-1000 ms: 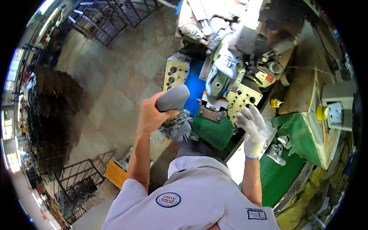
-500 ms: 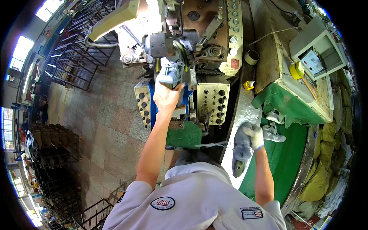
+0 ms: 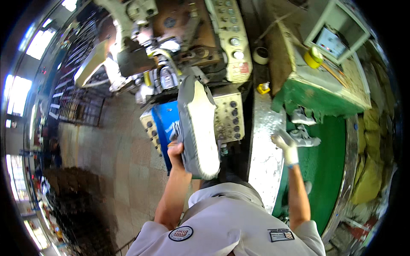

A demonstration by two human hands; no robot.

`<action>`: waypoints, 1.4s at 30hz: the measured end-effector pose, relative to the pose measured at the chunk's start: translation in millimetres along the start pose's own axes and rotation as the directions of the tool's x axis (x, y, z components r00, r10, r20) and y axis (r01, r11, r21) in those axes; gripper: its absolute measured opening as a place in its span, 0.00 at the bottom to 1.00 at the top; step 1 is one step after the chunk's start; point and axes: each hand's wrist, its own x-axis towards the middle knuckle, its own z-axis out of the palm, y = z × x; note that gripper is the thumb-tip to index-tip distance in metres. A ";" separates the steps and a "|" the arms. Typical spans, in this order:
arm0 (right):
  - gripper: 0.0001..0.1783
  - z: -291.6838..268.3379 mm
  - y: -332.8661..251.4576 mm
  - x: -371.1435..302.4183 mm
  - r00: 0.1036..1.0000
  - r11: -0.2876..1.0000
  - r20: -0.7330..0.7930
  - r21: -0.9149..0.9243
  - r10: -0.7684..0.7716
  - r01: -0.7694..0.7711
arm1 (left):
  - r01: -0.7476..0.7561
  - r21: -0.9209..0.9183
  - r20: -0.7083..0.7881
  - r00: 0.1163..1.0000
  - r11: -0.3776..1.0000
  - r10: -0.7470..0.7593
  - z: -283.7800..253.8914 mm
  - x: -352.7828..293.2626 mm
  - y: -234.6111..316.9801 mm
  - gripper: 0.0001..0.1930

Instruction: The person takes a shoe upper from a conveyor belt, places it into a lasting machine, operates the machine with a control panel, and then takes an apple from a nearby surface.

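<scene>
The person's white shirt (image 3: 218, 226) is nearest, a round badge on it. Ahead of it the bare left hand (image 3: 176, 155) has its fingers wrapped around the side of a grey lasted shoe upper (image 3: 200, 128), held up in the air with its pale underside facing the camera. The right hand (image 3: 286, 147), in a white glove, reaches over the seam between a scuffed silvery ledge (image 3: 267, 170) and a green lane (image 3: 329, 170); its fingers are loosely extended, with nothing visible in them, though blur hides whether the tips touch the ledge. Just beyond, two grey-and-white shoes (image 3: 304, 137) lie on the green.

Past the upper stand a blue panel (image 3: 164, 123), a cream control box (image 3: 230, 119) with black knobs, and a shoe-shaping machine (image 3: 171, 38) with a brown top plate. To the right, green cloth (image 3: 318, 100) drapes a worn bench (image 3: 337, 77) carrying a yellow tape roll (image 3: 313, 59). Across the tiled floor (image 3: 111, 166), metal racks (image 3: 77, 85) stand before bright windows (image 3: 40, 42).
</scene>
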 end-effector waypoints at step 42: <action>0.47 -191.5 137.9 -65.4 0.739 0.662 -0.400 -0.337 0.543 -0.669 | 0.254 0.966 -0.205 0.864 0.046 -0.459 2.7 115.0 -233.8 0.24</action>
